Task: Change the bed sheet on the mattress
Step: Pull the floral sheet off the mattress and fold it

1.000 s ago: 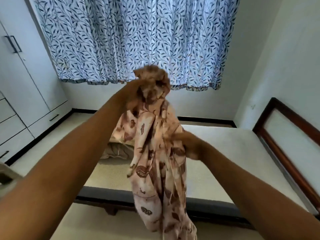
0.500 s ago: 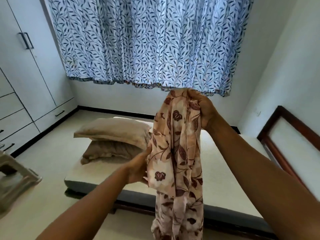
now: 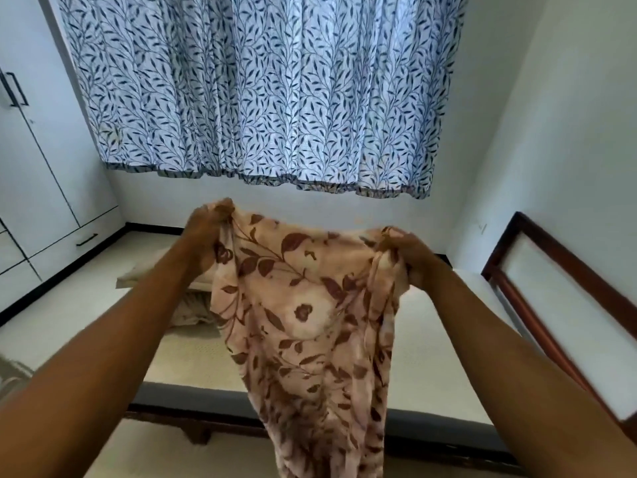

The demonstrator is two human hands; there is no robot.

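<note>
A pink bed sheet (image 3: 303, 312) with brown flowers and leaves hangs in front of me, spread between both hands along its top edge. My left hand (image 3: 203, 232) grips the left end of that edge, and my right hand (image 3: 410, 257) grips the right end. The rest of the sheet drops below the frame. Behind it lies the bare cream mattress (image 3: 431, 346) on a low dark bed frame (image 3: 206, 422). Beige pillows (image 3: 193, 291) lie stacked at the mattress's far left, partly hidden by my left arm.
A blue leaf-patterned curtain (image 3: 262, 91) hangs on the far wall. White wardrobe doors and drawers (image 3: 41, 188) line the left side. A brown wooden headboard (image 3: 558, 305) stands against the right wall. Pale floor (image 3: 62, 305) runs between wardrobe and bed.
My hands have moved apart and level, spreading the sheet's top edge wide. Before, the right hand held it bunched high while the left touched it lower down.
</note>
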